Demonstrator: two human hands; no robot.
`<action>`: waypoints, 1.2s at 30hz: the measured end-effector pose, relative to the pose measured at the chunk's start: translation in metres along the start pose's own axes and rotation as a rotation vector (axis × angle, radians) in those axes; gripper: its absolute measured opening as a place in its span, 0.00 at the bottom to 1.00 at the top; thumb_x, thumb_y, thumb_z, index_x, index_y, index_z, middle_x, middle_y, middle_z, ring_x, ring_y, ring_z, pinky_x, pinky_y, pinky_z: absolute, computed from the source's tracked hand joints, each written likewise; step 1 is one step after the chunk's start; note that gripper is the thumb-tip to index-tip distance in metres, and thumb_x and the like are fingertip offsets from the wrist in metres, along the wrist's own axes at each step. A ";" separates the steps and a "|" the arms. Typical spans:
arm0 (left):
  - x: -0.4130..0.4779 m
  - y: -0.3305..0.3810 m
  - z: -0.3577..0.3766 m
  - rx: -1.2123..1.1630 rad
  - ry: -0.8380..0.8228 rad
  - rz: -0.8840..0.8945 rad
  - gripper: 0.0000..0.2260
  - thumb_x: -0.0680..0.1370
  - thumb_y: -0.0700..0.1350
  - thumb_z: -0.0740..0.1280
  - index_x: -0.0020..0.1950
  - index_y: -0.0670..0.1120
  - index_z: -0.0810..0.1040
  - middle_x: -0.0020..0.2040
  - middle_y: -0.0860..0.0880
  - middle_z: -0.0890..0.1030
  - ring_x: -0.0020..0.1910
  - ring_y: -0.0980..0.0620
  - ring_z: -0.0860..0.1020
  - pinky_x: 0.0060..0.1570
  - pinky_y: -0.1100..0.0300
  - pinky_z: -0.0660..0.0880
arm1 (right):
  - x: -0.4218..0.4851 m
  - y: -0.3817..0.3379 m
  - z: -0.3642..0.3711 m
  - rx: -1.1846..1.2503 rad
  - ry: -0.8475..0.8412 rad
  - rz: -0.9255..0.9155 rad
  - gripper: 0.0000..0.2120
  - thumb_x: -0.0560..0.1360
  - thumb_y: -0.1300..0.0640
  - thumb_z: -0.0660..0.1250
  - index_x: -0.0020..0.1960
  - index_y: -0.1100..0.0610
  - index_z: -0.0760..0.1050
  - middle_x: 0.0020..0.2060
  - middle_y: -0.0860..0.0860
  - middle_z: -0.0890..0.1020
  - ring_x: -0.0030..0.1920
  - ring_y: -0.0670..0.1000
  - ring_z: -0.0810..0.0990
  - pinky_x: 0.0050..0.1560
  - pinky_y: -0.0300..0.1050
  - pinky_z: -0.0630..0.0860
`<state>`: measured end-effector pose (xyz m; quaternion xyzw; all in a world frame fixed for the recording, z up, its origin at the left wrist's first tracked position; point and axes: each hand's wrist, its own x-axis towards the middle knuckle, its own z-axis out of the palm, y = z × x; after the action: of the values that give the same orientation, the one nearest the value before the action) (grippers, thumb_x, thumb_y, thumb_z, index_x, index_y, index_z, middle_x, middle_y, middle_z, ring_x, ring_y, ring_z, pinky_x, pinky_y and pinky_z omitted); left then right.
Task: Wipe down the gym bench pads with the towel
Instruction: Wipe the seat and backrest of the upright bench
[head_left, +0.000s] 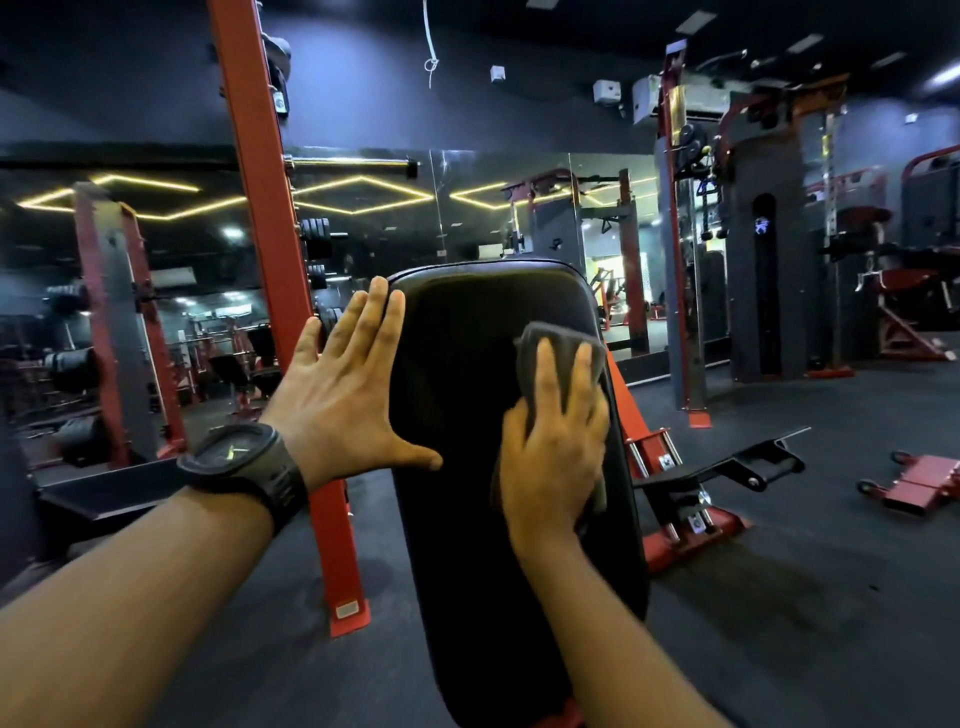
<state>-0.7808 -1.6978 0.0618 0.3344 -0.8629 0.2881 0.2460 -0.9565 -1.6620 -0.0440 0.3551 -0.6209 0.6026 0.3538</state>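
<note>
two hands show on my feed. on the right hand (553, 452) the fingers (546, 374) lie fairly straight and a little spread, pressing a dark grey folded cloth towel (561, 343) flat against the pad. a ridge of cloth stands up between two of them, and its edges show past the palm on both sides. on the left hand (348, 395) the fingers (382, 312) are wide and straight, holding nothing. their tips rest at the upper left edge of the pad, and the thumb reaches across to its side.

the towel sits on the right half of the black padded vinyl bench backrest (467, 519), below its rounded top. that surface is tilted up and away from me. a chunky black wristwatch (244, 465) is strapped on the left wrist.

just left of the pad a red steel upright post (270, 234) rises from the dark rubber floor (779, 597). a red metal bench frame (670, 525) shows at the pad's right side. behind, a wide wall mirror (363, 218) reflects yellow light strips and racks.
</note>
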 end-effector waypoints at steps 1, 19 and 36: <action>-0.002 0.000 0.001 0.007 -0.019 0.008 0.69 0.54 0.83 0.59 0.75 0.49 0.23 0.75 0.50 0.23 0.77 0.49 0.29 0.78 0.40 0.41 | -0.023 -0.005 -0.003 -0.012 0.012 -0.037 0.31 0.78 0.53 0.64 0.79 0.45 0.59 0.79 0.54 0.61 0.72 0.64 0.68 0.56 0.65 0.78; -0.013 -0.004 0.009 -0.100 -0.007 0.077 0.70 0.52 0.82 0.60 0.76 0.48 0.24 0.75 0.49 0.23 0.77 0.51 0.28 0.78 0.49 0.39 | -0.068 -0.036 -0.007 0.051 -0.025 -0.357 0.26 0.79 0.52 0.63 0.76 0.44 0.64 0.77 0.54 0.67 0.70 0.65 0.70 0.56 0.59 0.78; -0.021 -0.005 0.016 -0.197 0.015 -0.001 0.72 0.53 0.79 0.68 0.76 0.47 0.24 0.76 0.49 0.24 0.76 0.55 0.28 0.78 0.50 0.39 | 0.058 -0.072 0.007 -0.072 0.006 -0.588 0.25 0.78 0.50 0.63 0.75 0.41 0.67 0.77 0.50 0.67 0.70 0.62 0.70 0.55 0.59 0.75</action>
<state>-0.7677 -1.7024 0.0392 0.3068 -0.8851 0.2041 0.2843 -0.9229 -1.6712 0.0416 0.5053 -0.5114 0.4529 0.5273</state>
